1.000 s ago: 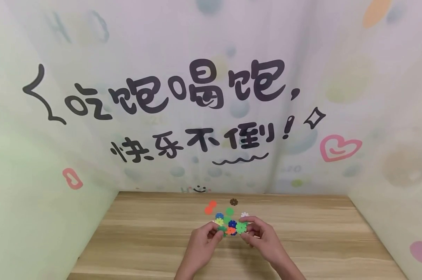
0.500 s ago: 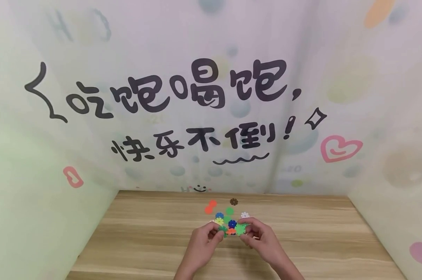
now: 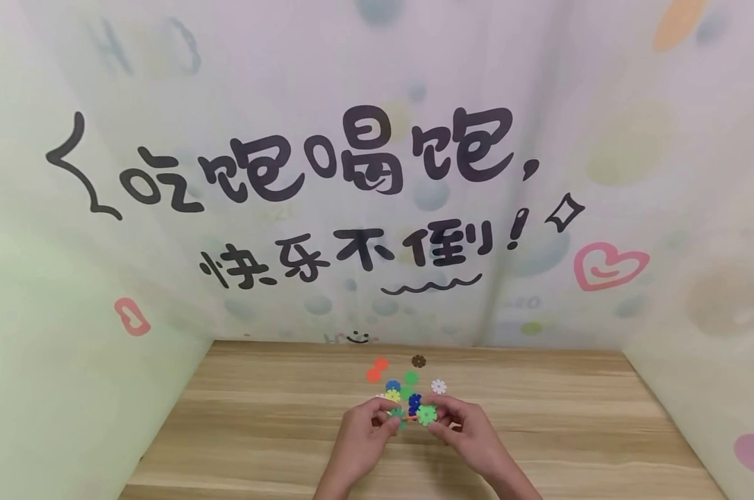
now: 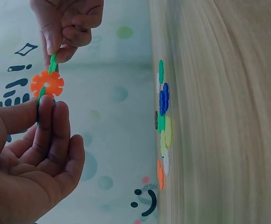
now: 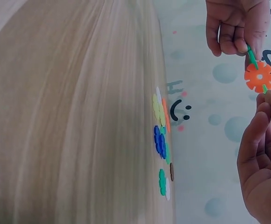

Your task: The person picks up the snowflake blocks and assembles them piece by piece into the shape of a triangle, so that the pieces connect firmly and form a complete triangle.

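Note:
My left hand (image 3: 363, 432) pinches a dark green notched plastic disc (image 3: 397, 414) between thumb and fingers. My right hand (image 3: 473, 429) pinches a lighter green snowflake disc (image 3: 426, 415) by its edge. Between the two sits an orange snowflake disc (image 4: 55, 86), edge-on in the head view and face-on in both wrist views. Both green discs sit at opposite sides of the orange one's rim, overlapping its notches, so the three form a short row. The hands hold this row above the table, and fingertips hide parts of the green discs.
Loose snowflake discs lie on the wooden table (image 3: 258, 430) beyond my hands: dark blue (image 3: 415, 401), yellow (image 3: 392, 395), lighter blue (image 3: 393, 385), white (image 3: 439, 386), brown (image 3: 419, 361), orange (image 3: 373, 375) and green (image 3: 411, 378). A printed curtain (image 3: 289, 312) stands behind the table.
The orange disc has turned from face-on to edge-on in the head view. My right hand's light green disc has shifted slightly left and down. My left hand has barely moved.

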`<state>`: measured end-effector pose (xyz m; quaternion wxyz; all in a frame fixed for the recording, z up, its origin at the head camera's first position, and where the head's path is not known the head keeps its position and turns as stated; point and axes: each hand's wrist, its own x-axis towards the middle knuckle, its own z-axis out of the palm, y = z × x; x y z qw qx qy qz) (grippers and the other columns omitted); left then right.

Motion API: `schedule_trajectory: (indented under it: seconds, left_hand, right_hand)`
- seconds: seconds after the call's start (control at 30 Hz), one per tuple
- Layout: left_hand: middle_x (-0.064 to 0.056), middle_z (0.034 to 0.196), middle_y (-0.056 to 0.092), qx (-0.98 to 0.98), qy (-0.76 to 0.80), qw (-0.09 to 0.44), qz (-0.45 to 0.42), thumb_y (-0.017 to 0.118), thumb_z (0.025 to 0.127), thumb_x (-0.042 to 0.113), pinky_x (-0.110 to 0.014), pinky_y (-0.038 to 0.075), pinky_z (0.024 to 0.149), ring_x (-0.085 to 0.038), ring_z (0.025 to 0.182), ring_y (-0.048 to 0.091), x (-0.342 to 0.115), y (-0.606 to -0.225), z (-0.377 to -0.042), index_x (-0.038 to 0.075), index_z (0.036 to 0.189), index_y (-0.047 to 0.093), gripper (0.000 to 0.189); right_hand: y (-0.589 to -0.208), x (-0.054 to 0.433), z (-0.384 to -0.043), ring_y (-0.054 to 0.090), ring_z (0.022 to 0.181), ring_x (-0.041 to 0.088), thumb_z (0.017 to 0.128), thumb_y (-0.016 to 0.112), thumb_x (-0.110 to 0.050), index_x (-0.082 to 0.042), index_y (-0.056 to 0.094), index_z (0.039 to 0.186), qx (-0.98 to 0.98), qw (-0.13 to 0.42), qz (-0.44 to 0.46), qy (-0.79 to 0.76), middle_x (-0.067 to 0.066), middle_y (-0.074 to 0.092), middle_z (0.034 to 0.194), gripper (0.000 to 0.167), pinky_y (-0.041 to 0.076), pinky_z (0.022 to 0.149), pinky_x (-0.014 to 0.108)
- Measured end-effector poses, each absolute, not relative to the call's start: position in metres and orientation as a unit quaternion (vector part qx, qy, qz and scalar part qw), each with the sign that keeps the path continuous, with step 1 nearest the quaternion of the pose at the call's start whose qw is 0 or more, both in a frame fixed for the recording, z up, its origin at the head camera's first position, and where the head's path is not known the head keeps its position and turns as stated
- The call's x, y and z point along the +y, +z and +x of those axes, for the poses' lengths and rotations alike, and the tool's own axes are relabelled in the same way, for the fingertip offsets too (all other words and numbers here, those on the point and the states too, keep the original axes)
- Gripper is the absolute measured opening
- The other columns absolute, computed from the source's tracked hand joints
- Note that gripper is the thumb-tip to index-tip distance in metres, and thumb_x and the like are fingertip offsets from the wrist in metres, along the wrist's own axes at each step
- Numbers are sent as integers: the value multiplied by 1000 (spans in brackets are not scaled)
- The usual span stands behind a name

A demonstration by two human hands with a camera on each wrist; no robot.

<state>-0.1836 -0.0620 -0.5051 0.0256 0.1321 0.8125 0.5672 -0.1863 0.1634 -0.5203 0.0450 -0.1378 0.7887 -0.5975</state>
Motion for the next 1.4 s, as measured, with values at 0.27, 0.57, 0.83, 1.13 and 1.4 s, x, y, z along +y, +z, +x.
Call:
schedule_trajectory:
  seconds: [0.27, 0.57, 0.83, 1.13, 1.4]
  left_hand:
    - [1, 78, 68, 821, 557, 15, 127, 69, 94, 11, -25, 51, 68, -10, 72, 64, -61, -508, -185, 2, 109, 71, 17]
    - [1, 76, 67, 819, 564, 22, 106, 68, 94, 8, -24, 50, 60, -13, 71, 65, -60, -510, -187, 6, 108, 73, 14]
    - [2, 74, 65, 822, 563, 12, 81, 70, 92, 9, -23, 45, 54, -16, 65, 60, -57, -511, -184, 9, 107, 74, 14]
    - [-5, 77, 70, 796, 600, 9, 84, 67, 96, 14, -25, 49, 61, -15, 69, 63, -62, -517, -189, 4, 112, 64, 19]
    - [0, 74, 68, 795, 604, -1, 59, 68, 96, 16, -24, 47, 60, -18, 69, 63, -66, -517, -191, 6, 108, 63, 16]
  right_hand:
    - [-520, 162, -185, 58, 75, 14, 90, 73, -6, -6, 68, 124, 786, 50, -135, -601, 8, 57, 91, 35, 53, 61, 26]
    - [-525, 156, -185, 54, 69, 12, 88, 73, -4, -11, 70, 121, 806, 30, -129, -577, 5, 58, 86, 34, 50, 57, 24]
    - [-532, 147, -186, 55, 71, 12, 87, 73, 1, -5, 68, 124, 801, 13, -105, -589, 7, 59, 87, 38, 50, 56, 22]
    - [-533, 158, -196, 60, 70, 15, 91, 72, -7, -13, 65, 128, 801, 33, -144, -581, 8, 63, 87, 38, 53, 59, 28]
    - [-536, 167, -212, 60, 67, 20, 95, 68, -8, -13, 65, 126, 800, -29, -22, -599, 12, 66, 88, 32, 54, 57, 32]
